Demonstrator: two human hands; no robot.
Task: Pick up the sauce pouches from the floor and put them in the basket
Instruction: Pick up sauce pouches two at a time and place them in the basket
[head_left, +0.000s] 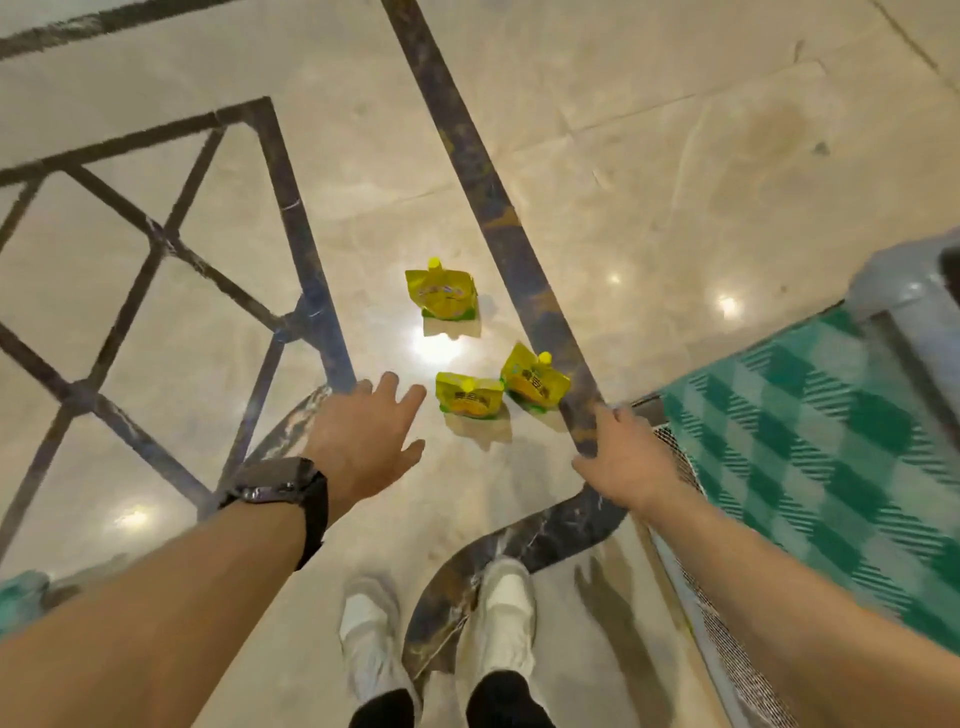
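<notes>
With the left hand (363, 436) spread and empty, drop it onto the nearest pouch (469, 396) just beyond its fingertips, pinching below the cap, while the right hand (626, 457), empty and loosely curled, waits beside the basket (810, 415)

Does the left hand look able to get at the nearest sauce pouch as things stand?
Probably yes. The left hand is open with fingers spread, just left of the nearest pouch, with only bare floor between them and nothing covering the pouch.

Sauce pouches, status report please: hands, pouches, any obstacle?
Left hand open, reaching, empty. Right hand empty, fingers curled. Three sauce pouches on floor: far, near, right. Basket at right. Path clear.
</notes>
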